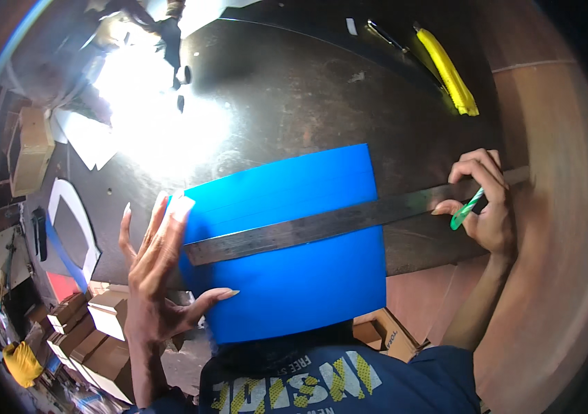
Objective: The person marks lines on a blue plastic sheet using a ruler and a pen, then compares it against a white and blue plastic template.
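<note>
Your left hand (154, 277), fingers spread, rests at the blue sheet's (294, 290) left edge. Your right hand (491, 210) grips a green-striped pen (467, 210) at the metal ruler (294, 232) lying across the sheet.

The ruler (294, 234) hid a band of the blue sheet (301, 286); the lower edge cut off the shirt (422, 386).

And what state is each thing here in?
Blue sheet: laid out, unfolded
Metal ruler: lying across the sheet
Green-striped pen: held; capped or not, unclear
Right hand: curled around the pen
Left hand: spread at the sheet's left edge
Yellow tool: lying untouched
Cardboard box: open
</note>
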A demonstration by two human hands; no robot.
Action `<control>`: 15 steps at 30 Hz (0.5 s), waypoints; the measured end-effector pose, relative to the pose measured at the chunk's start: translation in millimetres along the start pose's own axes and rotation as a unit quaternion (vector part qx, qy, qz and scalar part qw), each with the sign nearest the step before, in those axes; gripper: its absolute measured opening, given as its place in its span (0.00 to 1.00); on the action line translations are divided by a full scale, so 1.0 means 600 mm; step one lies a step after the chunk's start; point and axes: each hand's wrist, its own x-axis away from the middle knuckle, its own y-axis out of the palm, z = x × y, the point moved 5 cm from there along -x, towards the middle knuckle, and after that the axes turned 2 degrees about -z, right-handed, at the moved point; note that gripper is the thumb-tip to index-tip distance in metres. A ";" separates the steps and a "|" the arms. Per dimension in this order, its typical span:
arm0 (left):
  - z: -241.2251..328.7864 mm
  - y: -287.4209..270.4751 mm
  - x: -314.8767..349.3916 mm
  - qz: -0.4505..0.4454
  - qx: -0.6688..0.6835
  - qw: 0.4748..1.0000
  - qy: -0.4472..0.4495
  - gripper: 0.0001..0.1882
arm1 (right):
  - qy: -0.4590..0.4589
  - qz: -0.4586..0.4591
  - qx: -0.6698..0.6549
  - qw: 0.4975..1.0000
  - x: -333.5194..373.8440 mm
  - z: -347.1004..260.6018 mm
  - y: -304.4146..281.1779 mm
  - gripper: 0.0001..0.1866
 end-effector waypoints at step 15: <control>-0.095 -0.061 -0.053 0.128 0.078 0.988 -0.044 0.33 | 0.127 0.057 -0.100 0.985 0.034 0.026 -0.012 0.20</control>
